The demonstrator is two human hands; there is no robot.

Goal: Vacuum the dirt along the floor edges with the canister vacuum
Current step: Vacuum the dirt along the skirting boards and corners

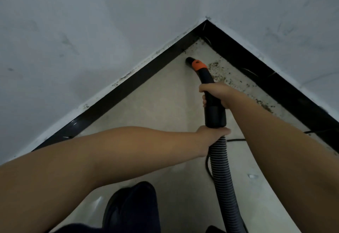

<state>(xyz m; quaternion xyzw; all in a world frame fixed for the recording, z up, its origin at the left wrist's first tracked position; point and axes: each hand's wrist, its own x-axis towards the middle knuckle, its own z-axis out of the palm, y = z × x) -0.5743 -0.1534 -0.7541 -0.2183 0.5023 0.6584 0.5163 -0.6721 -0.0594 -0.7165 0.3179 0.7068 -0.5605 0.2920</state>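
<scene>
Mid-sweep in the corner - right hand (218, 93) fingers wrap the black orange-collared vacuum wand (205, 75), left hand (212, 133) grips its ribbed grey hose (220, 168), nozzle near the left black baseboard (128, 84) - next up, probably the dark gritty dirt (220, 73) along the right edge.

Pale floor (161, 104) | dirt (216, 67) speckled along the 2 o'clock edge | black cord (236, 140) lying at 3 o'clock

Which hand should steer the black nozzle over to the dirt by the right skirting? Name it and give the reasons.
Right. The right hand grips the black curved vacuum handle nearest the orange-collared nozzle, beside the dark speckled dirt. The left hand holds farther back, where the ribbed grey hose joins, so it mainly supports.
</scene>
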